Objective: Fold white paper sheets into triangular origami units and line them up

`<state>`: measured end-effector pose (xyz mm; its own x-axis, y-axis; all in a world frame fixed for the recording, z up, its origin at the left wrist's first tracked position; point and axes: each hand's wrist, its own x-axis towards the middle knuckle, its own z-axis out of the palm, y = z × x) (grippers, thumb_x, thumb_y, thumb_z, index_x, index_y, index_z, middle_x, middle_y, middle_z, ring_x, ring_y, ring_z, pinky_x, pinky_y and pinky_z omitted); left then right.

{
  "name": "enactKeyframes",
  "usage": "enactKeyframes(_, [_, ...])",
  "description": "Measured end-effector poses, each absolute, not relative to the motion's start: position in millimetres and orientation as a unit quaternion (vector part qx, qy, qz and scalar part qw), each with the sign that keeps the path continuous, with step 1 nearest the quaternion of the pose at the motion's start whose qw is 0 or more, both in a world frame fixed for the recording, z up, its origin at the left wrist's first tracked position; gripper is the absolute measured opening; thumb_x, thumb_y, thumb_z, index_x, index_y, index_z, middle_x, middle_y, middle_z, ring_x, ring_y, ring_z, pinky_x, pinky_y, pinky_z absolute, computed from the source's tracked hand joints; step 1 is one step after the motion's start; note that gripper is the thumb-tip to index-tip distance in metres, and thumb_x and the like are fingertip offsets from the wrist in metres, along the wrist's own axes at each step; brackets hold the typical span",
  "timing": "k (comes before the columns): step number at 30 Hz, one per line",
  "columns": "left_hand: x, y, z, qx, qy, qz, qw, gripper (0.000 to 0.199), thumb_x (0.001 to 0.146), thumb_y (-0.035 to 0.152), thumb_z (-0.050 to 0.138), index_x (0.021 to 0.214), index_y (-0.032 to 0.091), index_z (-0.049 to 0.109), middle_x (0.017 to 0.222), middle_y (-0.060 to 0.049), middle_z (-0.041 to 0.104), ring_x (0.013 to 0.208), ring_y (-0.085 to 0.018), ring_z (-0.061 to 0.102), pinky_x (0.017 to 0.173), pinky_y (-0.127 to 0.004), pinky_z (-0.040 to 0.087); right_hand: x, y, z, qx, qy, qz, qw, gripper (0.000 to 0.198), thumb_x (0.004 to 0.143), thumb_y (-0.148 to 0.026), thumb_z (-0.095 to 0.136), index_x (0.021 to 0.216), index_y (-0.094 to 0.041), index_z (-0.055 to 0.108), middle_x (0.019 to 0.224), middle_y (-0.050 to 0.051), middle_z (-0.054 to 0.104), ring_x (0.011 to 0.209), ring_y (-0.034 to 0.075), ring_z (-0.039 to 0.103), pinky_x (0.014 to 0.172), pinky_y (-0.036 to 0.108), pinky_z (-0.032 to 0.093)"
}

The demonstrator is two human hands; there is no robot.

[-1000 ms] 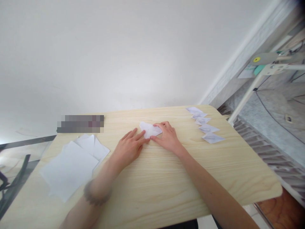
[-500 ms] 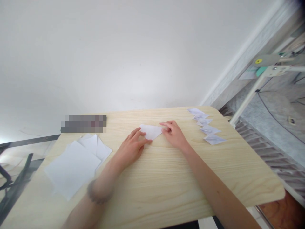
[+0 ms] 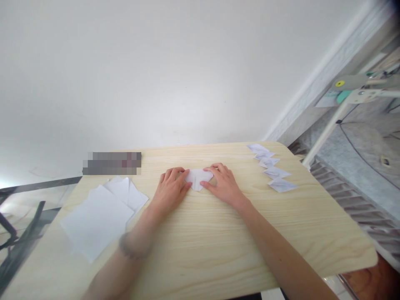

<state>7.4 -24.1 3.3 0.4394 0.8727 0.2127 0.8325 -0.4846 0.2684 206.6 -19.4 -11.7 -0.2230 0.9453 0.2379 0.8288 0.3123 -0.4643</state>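
A small folded white paper (image 3: 197,177) lies on the wooden table, with creases running down its middle and a point toward me. My left hand (image 3: 172,186) grips its left end, thumb at the near edge and fingers at the far edge. On the other end, my right hand (image 3: 222,183) holds the paper the same way, between thumb and index finger. The fingertips cover both ends of the paper. A dark beaded bracelet (image 3: 129,246) circles my left wrist.
Loose white paper sheets (image 3: 98,221) lie overlapping at the left. Several folded paper pieces (image 3: 281,185) form a row at the right. A blurred-out dark object (image 3: 112,163) sits at the back left of the table (image 3: 200,246), against the wall (image 3: 187,75).
The folded paper has been turned or refolded and now shows central creases with its point toward me. My right hand has closed onto its right end; my left hand has moved slightly left.
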Motion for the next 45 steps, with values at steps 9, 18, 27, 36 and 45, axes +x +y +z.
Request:
enactKeyframes(9, [4.3, -23.3, -2.3, 0.84, 0.499, 0.192, 0.086, 0.048, 0.083, 0.036, 0.043, 0.127, 0.018, 0.036, 0.126, -0.011, 0.041, 0.118, -0.027, 0.032, 0.096, -0.047, 0.03, 207.0, -20.4, -7.8, -0.568, -0.758, 0.157, 0.279, 0.036, 0.067, -0.038, 0.064, 0.099, -0.025, 0.055, 0.103, 0.004, 0.046, 0.1, 0.021, 0.046, 0.087, 0.038, 0.036])
enactKeyframes(18, [5.7, -20.1, -2.9, 0.868, 0.444, 0.205, 0.092, 0.047, 0.083, 0.026, 0.045, 0.129, 0.02, 0.036, 0.122, -0.009, 0.046, 0.119, -0.025, 0.031, 0.097, -0.044, 0.032, 206.4, -22.4, -5.5, -0.503, -0.777, 0.201, 0.32, 0.042, 0.071, -0.023, 0.063, 0.11, -0.024, 0.049, 0.098, 0.001, 0.057, 0.095, 0.018, 0.048, 0.087, 0.035, 0.036])
enactKeyframes(27, [6.0, -20.6, -0.1, 0.875, 0.434, 0.202, 0.069, 0.025, 0.082, 0.025, 0.049, 0.106, 0.022, 0.054, 0.108, -0.005, 0.054, 0.112, -0.023, 0.038, 0.094, -0.041, 0.035, 208.3, -24.1, -4.6, -0.478, -0.814, 0.159, 0.288, 0.02, 0.078, -0.027, 0.057, 0.097, -0.027, 0.063, 0.096, 0.002, 0.055, 0.095, 0.017, 0.048, 0.089, 0.033, 0.034])
enactKeyframes(36, [5.6, -22.3, -1.2, 0.886, 0.425, 0.186, 0.028, 0.03, 0.084, 0.026, 0.046, 0.113, 0.024, 0.054, 0.106, -0.005, 0.056, 0.11, -0.025, 0.037, 0.09, -0.042, 0.036, 205.0, -25.3, -2.5, -0.449, -0.848, 0.098, 0.264, 0.022, 0.084, -0.026, 0.048, 0.1, -0.023, 0.063, 0.092, 0.005, 0.056, 0.088, 0.017, 0.047, 0.082, 0.034, 0.034])
enactKeyframes(45, [14.2, -28.7, 7.0, 0.875, 0.457, 0.16, -0.013, 0.025, 0.085, 0.027, 0.045, 0.104, 0.024, 0.061, 0.103, -0.003, 0.06, 0.105, -0.025, 0.042, 0.087, -0.041, 0.037, 205.9, -28.2, 2.5, -0.488, -0.843, 0.024, 0.226, 0.026, 0.086, -0.027, 0.044, 0.075, -0.018, 0.066, 0.084, 0.004, 0.057, 0.083, 0.016, 0.047, 0.077, 0.032, 0.033])
